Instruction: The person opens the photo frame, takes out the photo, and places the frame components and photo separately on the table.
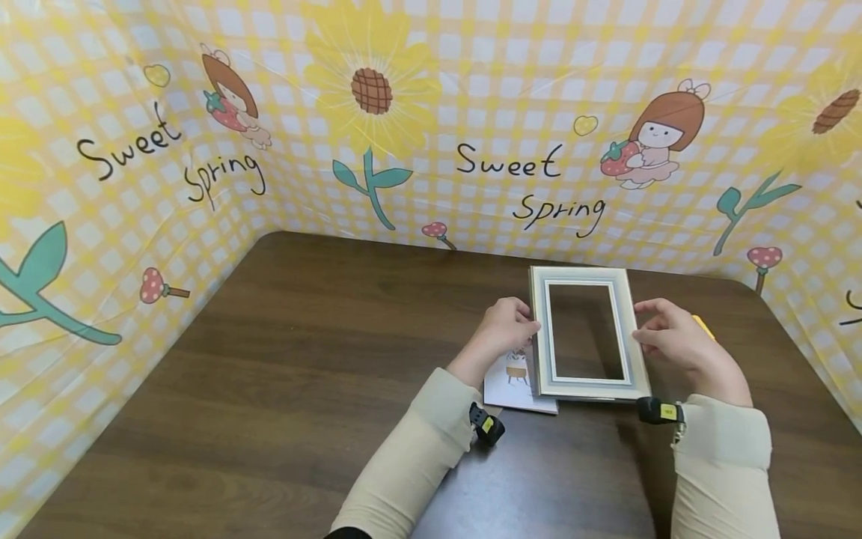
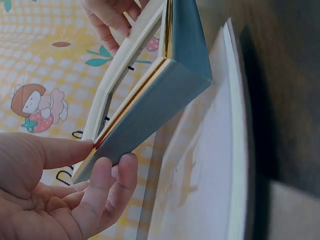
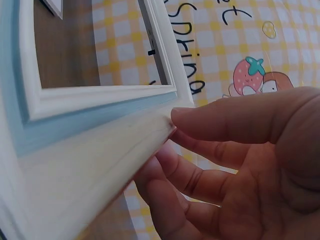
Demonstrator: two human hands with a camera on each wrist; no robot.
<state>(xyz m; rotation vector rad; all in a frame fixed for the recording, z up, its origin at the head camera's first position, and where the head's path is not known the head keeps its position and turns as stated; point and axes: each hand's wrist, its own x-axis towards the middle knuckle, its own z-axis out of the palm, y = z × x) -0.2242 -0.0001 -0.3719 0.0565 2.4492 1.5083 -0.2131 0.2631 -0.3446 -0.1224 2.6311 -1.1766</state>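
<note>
A cream and pale-blue picture frame [image 1: 587,388], its middle open so the table shows through, is held up by its two long sides. My left hand [image 1: 503,327] pinches its left edge between thumb and fingers; in the left wrist view that hand [image 2: 75,190] grips the frame's blue-grey side [image 2: 145,110]. On the opposite edge my right hand [image 1: 673,335] pinches with the thumb in front; the right wrist view shows the thumb [image 3: 225,117] on the cream border. Partly hidden under the frame lies a white printed card or board [image 1: 515,393] with a small chair picture.
A brown wooden table [image 1: 269,389] spreads to the left. Behind and at the sides hangs a yellow checked cloth [image 1: 431,112] with flowers and lettering. Something yellow [image 1: 703,326] lies behind the right hand, mostly hidden.
</note>
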